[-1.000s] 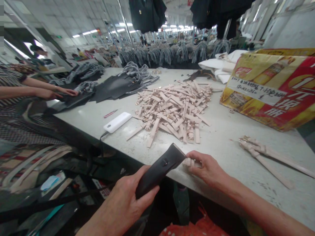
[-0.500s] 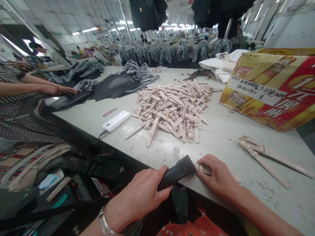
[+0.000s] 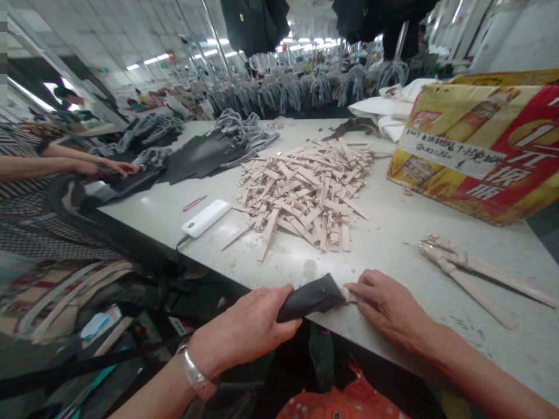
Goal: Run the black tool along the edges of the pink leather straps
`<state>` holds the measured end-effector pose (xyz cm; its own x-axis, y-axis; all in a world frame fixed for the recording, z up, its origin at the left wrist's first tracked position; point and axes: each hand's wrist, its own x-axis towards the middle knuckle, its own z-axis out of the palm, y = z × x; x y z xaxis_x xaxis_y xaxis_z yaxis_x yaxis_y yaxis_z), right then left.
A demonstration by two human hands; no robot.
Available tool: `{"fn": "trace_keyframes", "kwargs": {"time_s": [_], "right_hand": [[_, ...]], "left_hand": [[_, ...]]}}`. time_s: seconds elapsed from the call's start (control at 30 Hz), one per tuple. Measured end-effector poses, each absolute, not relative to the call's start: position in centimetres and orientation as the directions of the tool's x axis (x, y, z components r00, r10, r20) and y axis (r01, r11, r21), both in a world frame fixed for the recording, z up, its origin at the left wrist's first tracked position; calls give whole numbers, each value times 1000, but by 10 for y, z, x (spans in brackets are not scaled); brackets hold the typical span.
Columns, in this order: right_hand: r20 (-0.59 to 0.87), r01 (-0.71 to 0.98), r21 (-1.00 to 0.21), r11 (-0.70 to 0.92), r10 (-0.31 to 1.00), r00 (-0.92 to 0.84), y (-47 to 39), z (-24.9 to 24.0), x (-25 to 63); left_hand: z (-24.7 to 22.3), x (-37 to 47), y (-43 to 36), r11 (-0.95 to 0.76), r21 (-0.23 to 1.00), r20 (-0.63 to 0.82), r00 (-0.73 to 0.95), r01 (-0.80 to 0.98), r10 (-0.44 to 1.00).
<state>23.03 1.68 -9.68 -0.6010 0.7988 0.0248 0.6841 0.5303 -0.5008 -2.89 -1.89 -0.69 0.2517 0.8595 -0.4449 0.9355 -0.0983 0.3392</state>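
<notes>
Near the table's front edge, my left hand (image 3: 255, 323) wraps round a dark leather piece (image 3: 311, 298), thumb below and fingers above. Out of its right end pokes a short pale strap (image 3: 349, 294). My right hand (image 3: 386, 302) pinches that strap between thumb and fingers; part of the strap is hidden by the fingers. Beyond my hands lies a heap of pale straps with gold buckles (image 3: 301, 195). Two or so more pale buckled straps (image 3: 476, 270) rest to the right.
A white power bank (image 3: 207, 218) and a small red tool (image 3: 194, 202) lie left of the heap. Dark leather pieces (image 3: 201, 154) are stacked behind. A yellow and red box (image 3: 471, 151) stands at the right. Another person's hands (image 3: 107, 167) work at the far left.
Less of the pale strap shows at the dark piece's end, and my right fingers are flatter. The other person's hands have shifted slightly. The view has moved a little.
</notes>
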Motion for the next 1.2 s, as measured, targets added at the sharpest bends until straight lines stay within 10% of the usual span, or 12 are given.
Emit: {"fn": "trace_keyframes", "kwargs": {"time_s": [1.2], "right_hand": [[100, 615, -675, 408, 876, -472, 20, -115, 234]], "left_hand": [[-9, -24, -15, -192, 281, -406, 298, 940, 864]]}}
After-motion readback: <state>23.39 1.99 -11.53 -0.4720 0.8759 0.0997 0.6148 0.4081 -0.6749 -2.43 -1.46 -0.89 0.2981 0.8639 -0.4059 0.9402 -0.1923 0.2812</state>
